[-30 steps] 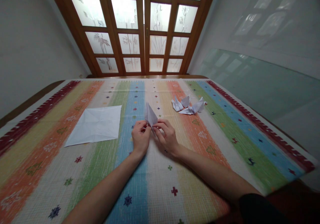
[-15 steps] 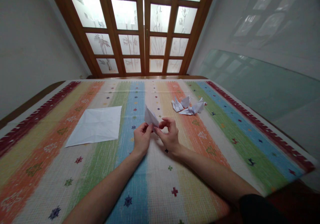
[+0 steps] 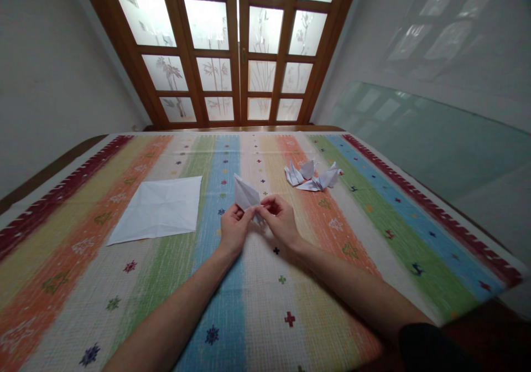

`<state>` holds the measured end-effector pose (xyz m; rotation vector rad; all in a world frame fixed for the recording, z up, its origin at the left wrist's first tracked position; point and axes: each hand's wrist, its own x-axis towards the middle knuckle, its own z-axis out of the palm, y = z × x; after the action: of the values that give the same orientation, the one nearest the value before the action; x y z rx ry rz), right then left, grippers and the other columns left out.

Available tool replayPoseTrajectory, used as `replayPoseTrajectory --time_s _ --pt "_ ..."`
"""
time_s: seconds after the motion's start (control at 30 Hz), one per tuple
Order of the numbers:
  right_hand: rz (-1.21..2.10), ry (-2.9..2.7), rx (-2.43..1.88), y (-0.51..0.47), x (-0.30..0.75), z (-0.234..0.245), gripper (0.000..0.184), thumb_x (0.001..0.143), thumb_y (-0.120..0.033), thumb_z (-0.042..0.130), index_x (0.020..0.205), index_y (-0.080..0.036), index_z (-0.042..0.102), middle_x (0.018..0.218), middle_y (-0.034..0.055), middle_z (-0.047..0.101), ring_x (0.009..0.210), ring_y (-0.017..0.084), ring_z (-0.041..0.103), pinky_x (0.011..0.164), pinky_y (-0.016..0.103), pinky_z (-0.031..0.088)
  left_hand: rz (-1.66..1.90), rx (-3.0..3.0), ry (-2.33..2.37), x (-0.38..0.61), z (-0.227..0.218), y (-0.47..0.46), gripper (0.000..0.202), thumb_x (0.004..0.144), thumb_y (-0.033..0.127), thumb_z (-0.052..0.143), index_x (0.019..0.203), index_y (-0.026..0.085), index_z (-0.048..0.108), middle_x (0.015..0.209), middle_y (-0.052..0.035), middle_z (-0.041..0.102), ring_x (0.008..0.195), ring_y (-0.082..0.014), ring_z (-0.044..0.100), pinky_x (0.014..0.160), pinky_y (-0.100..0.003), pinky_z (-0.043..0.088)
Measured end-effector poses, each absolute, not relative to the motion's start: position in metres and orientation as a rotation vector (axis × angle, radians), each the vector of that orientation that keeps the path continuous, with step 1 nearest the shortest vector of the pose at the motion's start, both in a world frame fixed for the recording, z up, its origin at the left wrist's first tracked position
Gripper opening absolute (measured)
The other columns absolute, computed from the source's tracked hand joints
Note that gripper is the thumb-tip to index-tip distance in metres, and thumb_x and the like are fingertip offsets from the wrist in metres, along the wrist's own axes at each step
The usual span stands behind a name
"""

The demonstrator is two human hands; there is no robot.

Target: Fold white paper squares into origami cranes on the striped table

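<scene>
Between both hands, above the middle of the table, is a small folded piece of white paper (image 3: 246, 192) with a pointed tip at its upper left. My left hand (image 3: 235, 225) pinches its lower left part, thumb in front and fingers curled behind. At the lower right corner my right hand (image 3: 280, 217) grips the paper between thumb and forefinger, its other fingers curled. The fingertips hide the paper's lower edge. To the left of my hands lies a flat white sheet of paper (image 3: 160, 208) with faint crease lines.
White folded paper cranes (image 3: 317, 178) sit close together on the right, beyond my right hand. A striped, patterned tablecloth (image 3: 166, 300) covers the table. Behind it stand wood-framed glass doors (image 3: 240, 101), and a glass panel (image 3: 431, 139) leans along the right wall.
The folded paper has turned and tilted left, showing more of its face. My right hand's fingers have closed in on its right corner. The flat sheet and cranes stay put.
</scene>
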<state>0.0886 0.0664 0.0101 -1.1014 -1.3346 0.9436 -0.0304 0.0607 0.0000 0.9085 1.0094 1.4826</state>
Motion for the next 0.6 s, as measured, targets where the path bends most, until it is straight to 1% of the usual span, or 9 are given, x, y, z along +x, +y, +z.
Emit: replayPoseTrajectory --time_s 0.1,0.17,0.23,0.3,0.4,0.6 --pt "0.971 -1.276 -1.128 0.0701 0.0892 0.0116 0.026 0.067 -0.039 0.073 0.075 -0.021 0.056 0.061 -0.0032 0.054 0.055 0.013 0.05 0.051 0.025 0.041 1.489 0.896 1.021 -0.0303 -0.0004 0.0608 0.036 0.062 0.035 0.077 0.087 0.012 0.067 0.076 -0.0066 0.073 0.068 -0.0168 0.067 0.066 -0.028 0.052" --pt "0.993 -1.262 -1.115 0.0726 0.0899 0.0107 0.031 0.064 -0.041 0.075 0.081 -0.021 0.058 0.064 -0.0032 0.054 0.056 0.013 0.049 0.052 0.025 0.041 1.497 0.898 1.045 -0.0306 -0.0003 0.061 0.034 0.061 0.034 0.077 0.086 0.012 0.068 0.077 -0.0065 0.073 0.067 -0.0165 0.066 0.065 -0.027 0.051" --pt "1.06 -1.277 -1.084 0.0742 0.0899 0.0084 0.033 0.064 -0.043 0.075 0.082 -0.02 0.06 0.066 -0.0017 0.057 0.058 0.013 0.051 0.053 0.025 0.042 1.505 0.909 1.086 -0.0318 -0.0009 0.0616 0.031 0.061 0.033 0.077 0.083 0.012 0.068 0.076 -0.006 0.073 0.066 -0.0161 0.065 0.064 -0.027 0.05" --pt "1.125 -1.309 -1.066 0.0743 0.0891 0.0055 0.032 0.066 -0.047 0.073 0.078 -0.02 0.061 0.068 -0.0001 0.06 0.058 0.013 0.052 0.053 0.025 0.042 1.528 0.933 1.152 -0.0336 -0.0025 0.0627 0.026 0.062 0.031 0.075 0.079 0.012 0.069 0.072 -0.0044 0.071 0.064 -0.0148 0.063 0.062 -0.025 0.048" --pt "1.167 -1.343 -1.082 0.0733 0.0882 0.0027 0.031 0.068 -0.049 0.072 0.071 -0.019 0.061 0.065 0.0001 0.061 0.056 0.012 0.052 0.052 0.025 0.041 1.557 0.965 1.242 -0.036 -0.0053 0.0644 0.02 0.062 0.03 0.074 0.07 0.013 0.069 0.065 -0.0016 0.068 0.058 -0.0123 0.058 0.059 -0.023 0.044" --pt "1.284 -1.362 -1.084 0.075 0.0898 0.0047 0.032 0.064 -0.046 0.075 0.062 -0.019 0.059 0.056 -0.003 0.056 0.051 0.01 0.048 0.05 0.024 0.038 1.472 0.877 1.183 -0.037 -0.0033 0.0658 0.027 0.055 0.033 0.077 0.068 0.011 0.068 0.062 -0.0021 0.066 0.053 -0.0121 0.055 0.054 -0.024 0.043"
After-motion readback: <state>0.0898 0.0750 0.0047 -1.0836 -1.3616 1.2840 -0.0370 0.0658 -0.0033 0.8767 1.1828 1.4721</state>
